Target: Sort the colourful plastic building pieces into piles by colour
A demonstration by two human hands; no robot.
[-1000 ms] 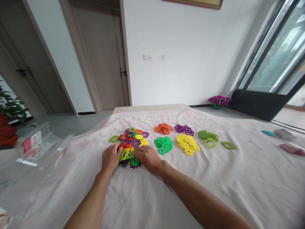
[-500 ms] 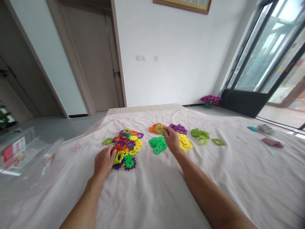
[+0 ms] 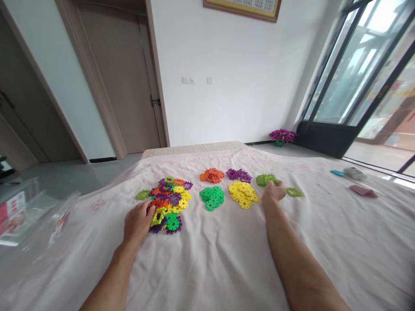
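My left hand lies against the near left side of a mixed pile of plastic snowflake pieces in orange, purple, yellow and green. Its fingers are curled at the pile's edge, the thumb beside a tilted yellow-green piece; whatever is between the fingertips is hidden. Over to the right, my right hand is closed at the near side of a light green heap. The light green piece in its fingers is mostly covered by the hand.
Between the hands are heaps of orange, purple, green and yellow pieces. One light green piece lies right of my right hand. Farther right are a pink cloth and a white object. Clear plastic packaging lies left.
My right hand has moved right, from above the orange heap to the light green heap, carrying a light green piece. My left hand has stayed at the mixed pile. The view has shifted slightly.
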